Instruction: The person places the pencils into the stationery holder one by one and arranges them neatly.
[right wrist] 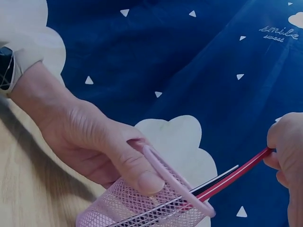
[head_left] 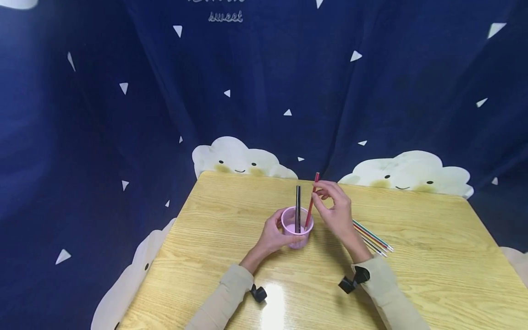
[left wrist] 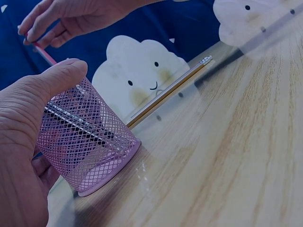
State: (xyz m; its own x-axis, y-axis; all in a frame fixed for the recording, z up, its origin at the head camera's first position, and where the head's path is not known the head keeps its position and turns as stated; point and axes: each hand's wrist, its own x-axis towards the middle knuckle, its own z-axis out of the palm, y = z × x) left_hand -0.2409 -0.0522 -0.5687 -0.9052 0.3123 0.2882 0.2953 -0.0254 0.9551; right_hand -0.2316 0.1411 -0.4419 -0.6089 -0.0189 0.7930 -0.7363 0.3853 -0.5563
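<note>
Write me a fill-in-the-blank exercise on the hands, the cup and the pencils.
1. The ____ hand holds the mesh cup.
2. The right hand pinches a ____ pencil.
3. In the head view, the loose pencils lie on the table to the ____ of the cup.
Missing words: left; red; right.

Head view: left ends of the loose pencils [head_left: 374, 239] are hidden behind the right hand [head_left: 335, 211]; exact count cannot be made out. Upper line of the curtain lettering [head_left: 225, 17] is cut by the top edge; both sleeves [head_left: 222, 295] are cut by the bottom. Left wrist view: red pencil [left wrist: 46, 56] is partly covered by the thumb of the left hand [left wrist: 28, 118]. Right wrist view: lower part of the pink mesh cup [right wrist: 124, 199] is cut by the bottom edge, right hand by the right.
</note>
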